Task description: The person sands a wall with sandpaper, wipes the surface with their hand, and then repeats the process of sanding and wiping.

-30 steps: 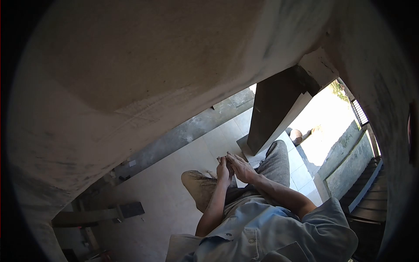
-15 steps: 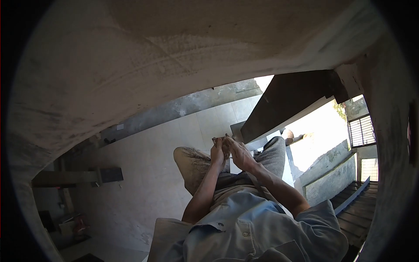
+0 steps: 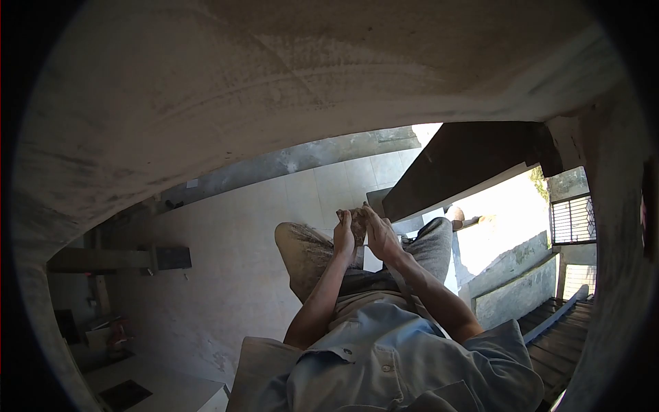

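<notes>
Above my lap, both hands grip a brown, rough lump that looks like clay [image 3: 358, 226]. My left hand [image 3: 344, 237] is wrapped on its left side, thumb up along it. On the opposite side, my right hand [image 3: 382, 237] presses with its fingers on the lump's upper right edge. Part of the lump is hidden by the fingers. My knees, in grey-brown trousers [image 3: 302, 257] with dark smears on the left leg, are spread on either side of the hands.
Pale floor tiles [image 3: 302, 199] stretch out beyond my knees. A dark slab-like panel [image 3: 460, 161] slants in at the upper right. To the left is a ledge with a dark end [image 3: 171, 257]. A barred window [image 3: 573, 220] and dark slats [image 3: 549, 350] are at the right.
My hands have moved apart slightly, with the right hand shifting right, so more of the brown lump shows between them. The view has tilted a little.
</notes>
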`<state>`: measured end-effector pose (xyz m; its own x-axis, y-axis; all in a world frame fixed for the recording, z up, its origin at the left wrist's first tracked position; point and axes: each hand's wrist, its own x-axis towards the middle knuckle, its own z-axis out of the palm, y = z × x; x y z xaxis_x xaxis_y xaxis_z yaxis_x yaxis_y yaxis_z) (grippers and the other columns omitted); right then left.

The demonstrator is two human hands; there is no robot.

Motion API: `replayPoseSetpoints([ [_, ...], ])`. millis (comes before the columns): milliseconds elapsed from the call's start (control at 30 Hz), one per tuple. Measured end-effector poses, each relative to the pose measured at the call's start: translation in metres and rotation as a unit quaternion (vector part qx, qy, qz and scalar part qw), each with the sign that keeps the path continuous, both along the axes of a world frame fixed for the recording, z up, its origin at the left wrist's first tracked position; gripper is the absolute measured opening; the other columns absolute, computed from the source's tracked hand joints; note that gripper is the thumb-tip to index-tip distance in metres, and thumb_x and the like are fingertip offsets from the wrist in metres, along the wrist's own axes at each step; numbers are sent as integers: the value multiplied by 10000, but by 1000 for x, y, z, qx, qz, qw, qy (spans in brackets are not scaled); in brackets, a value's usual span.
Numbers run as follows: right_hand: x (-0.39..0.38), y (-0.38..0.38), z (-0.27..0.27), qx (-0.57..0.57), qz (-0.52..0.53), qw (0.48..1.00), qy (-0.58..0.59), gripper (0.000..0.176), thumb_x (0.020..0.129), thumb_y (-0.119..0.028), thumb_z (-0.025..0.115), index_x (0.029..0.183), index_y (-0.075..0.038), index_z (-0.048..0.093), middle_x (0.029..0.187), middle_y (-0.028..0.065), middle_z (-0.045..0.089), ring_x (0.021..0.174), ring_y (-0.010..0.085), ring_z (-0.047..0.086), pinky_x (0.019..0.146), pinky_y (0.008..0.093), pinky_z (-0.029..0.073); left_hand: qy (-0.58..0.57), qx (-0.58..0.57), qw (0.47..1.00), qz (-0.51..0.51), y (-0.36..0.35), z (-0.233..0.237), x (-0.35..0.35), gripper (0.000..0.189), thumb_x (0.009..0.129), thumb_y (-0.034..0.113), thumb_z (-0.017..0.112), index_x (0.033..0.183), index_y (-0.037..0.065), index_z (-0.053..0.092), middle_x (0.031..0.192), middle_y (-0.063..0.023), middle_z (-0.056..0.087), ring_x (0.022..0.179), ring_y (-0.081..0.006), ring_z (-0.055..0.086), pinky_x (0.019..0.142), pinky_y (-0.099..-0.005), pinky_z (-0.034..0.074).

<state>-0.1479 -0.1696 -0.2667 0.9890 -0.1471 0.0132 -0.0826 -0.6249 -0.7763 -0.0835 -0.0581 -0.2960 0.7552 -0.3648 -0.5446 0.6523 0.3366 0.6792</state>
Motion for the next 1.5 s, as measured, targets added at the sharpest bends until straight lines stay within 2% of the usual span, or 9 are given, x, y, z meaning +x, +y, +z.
replayPoseSetpoints([
  [433, -8, 11, 23, -25, 52, 998, -11, 468, 969, -89, 402, 1426, -6, 339, 1361, 238, 492, 1184, 377, 523, 1003, 431, 379, -12, -16, 1000, 6, 5, 5, -4, 434, 1017, 427, 446, 1159, 37, 572, 1046, -65, 623, 886, -138, 611, 739, -293, 514],
  [567, 1, 3, -3, 149, -81, 985, 5, 441, 953, -41, 442, 1385, 25, 382, 1372, 254, 467, 1267, 364, 479, 1047, 429, 393, -61, 107, 992, 8, -2, 18, -10, 484, 1015, 436, 446, 1190, 3, 573, 1098, -79, 626, 951, -153, 609, 809, -304, 496],
  [667, -4, 8, 16, 75, -97, 980, -160, 496, 886, 30, 516, 1368, 30, 399, 1389, 266, 412, 1308, 370, 426, 1091, 406, 373, -99, 172, 980, -19, -2, 39, -11, 458, 1029, 400, 429, 1165, -10, 580, 1063, -64, 631, 935, -141, 595, 799, -295, 481],
  [767, -8, 1, 42, -40, -129, 983, -122, 560, 826, 70, 552, 1363, 37, 396, 1410, 253, 356, 1364, 366, 344, 1103, 395, 366, -163, 147, 976, -6, -2, 28, -12, 418, 1041, 359, 419, 1136, -5, 602, 971, -34, 632, 837, -112, 560, 747, -282, 457],
  [800, -10, -4, 32, 34, -138, 984, -108, 561, 816, 52, 550, 1358, 32, 406, 1427, 245, 324, 1387, 339, 305, 1097, 385, 373, -179, 161, 971, -13, -3, 26, -13, 418, 1041, 358, 417, 1138, -4, 602, 974, -33, 634, 844, -107, 562, 752, -276, 458],
  [1000, -14, -1, 50, 103, -78, 991, -20, 429, 885, -69, 580, 1296, 28, 505, 1293, 221, 551, 1212, 349, 522, 1031, 398, 421, -118, 98, 988, -23, -8, 32, -19, 405, 1042, 374, 410, 1170, 28, 576, 975, -53, 626, 854, -115, 582, 732, -274, 471],
  [1100, -10, -5, 35, 15, -57, 998, -12, 402, 948, -160, 529, 1306, 19, 501, 1316, 221, 539, 1189, 368, 534, 1016, 401, 422, -137, 163, 976, -46, -11, 30, -21, 392, 1043, 380, 404, 1157, 49, 581, 941, -46, 614, 824, -102, 579, 687, -260, 470],
  [1333, -11, -4, 47, 193, -42, 980, 16, 407, 996, -173, 452, 1348, 31, 464, 1306, 231, 553, 1186, 323, 566, 998, 377, 434, -206, 144, 967, -42, -12, 41, -26, 424, 1051, 364, 379, 1201, 12, 563, 1018, -84, 623, 930, -135, 585, 805, -271, 472],
  [1500, -17, -8, 41, 153, -26, 988, -24, 429, 1008, -157, 426, 1364, 81, 428, 1272, 234, 584, 1208, 271, 566, 1004, 332, 442, -168, 108, 978, -58, -9, 28, -31, 463, 1055, 371, 356, 1246, -1, 555, 1065, -93, 633, 1012, -172, 586, 865, -303, 467],
])
